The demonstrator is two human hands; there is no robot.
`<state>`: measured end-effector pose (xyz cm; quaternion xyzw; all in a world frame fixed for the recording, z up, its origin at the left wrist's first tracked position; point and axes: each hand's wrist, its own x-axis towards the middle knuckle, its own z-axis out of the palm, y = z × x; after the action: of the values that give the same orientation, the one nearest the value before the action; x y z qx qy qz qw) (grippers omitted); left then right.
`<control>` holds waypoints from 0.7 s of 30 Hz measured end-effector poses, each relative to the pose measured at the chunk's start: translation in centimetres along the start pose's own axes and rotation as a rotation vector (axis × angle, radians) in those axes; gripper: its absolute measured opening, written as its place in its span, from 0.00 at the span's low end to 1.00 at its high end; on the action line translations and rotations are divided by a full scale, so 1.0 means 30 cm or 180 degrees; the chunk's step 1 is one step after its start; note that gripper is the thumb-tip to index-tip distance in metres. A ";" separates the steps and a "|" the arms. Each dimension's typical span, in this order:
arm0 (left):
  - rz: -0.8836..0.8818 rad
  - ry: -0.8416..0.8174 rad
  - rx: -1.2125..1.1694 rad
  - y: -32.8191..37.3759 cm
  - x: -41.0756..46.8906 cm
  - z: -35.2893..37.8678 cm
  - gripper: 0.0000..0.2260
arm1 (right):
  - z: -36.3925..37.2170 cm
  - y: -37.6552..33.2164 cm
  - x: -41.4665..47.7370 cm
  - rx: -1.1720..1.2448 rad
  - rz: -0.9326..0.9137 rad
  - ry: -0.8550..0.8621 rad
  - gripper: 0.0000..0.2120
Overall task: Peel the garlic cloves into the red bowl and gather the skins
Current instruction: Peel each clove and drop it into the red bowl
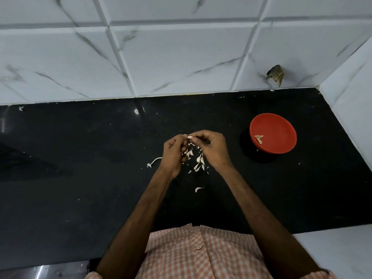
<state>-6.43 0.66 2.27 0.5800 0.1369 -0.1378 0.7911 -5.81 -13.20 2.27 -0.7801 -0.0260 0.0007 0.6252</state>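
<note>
Both hands are up over the black counter [80,158], meeting fingertip to fingertip. The left hand [173,154] has its fingers curled in, thumb and forefinger pinched on a garlic clove [190,137]. The right hand [213,150] nips the same clove from the other side, fingers bent round the pale end that pokes out. So the clove sits right between the two hands, lifted clear of the counter.

It's a small, light thing, I'd say: firm inside, but with a papery, brittle skin that should tear off in flakes. Once bare it will likely turn slick, so the hold wants to be on the ends, with a nail working under the skin at the tip.

Directly beneath the hands lies the scatter of skins [198,160], loose and featherlight by the look. One curl [198,189] lies apart, nearer the body than the hands, and a stringy stem bit [154,161] lies just off the left hand's outer side. Those call for a gentle sweep rather than a grab.

The red bowl [281,127] stands well off to the right of the right hand, with a few peeled cloves [258,138] in it.

How much skin is left on the held clove I can't tell, because the fingers cover most of it. Nor can I make out whether whole cloves lie among the skins, or whether the left palm hides anything.
</note>
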 end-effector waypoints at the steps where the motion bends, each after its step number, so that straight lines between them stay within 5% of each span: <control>1: 0.0013 -0.0005 0.0014 0.000 0.000 0.002 0.18 | 0.000 0.000 -0.002 -0.0014 0.0001 0.0025 0.07; 12: 0.0060 -0.0170 -0.0066 0.002 -0.005 0.005 0.18 | 0.027 -0.020 -0.009 0.0517 0.0713 -0.0015 0.05; 21: 0.0290 -0.0116 0.0074 -0.010 0.003 0.006 0.20 | 0.030 -0.017 -0.005 0.0283 0.0279 0.0111 0.04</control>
<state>-6.45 0.41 2.04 0.5921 0.0943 -0.1138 0.7922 -5.99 -12.23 2.56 -0.7518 0.0192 0.0156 0.6589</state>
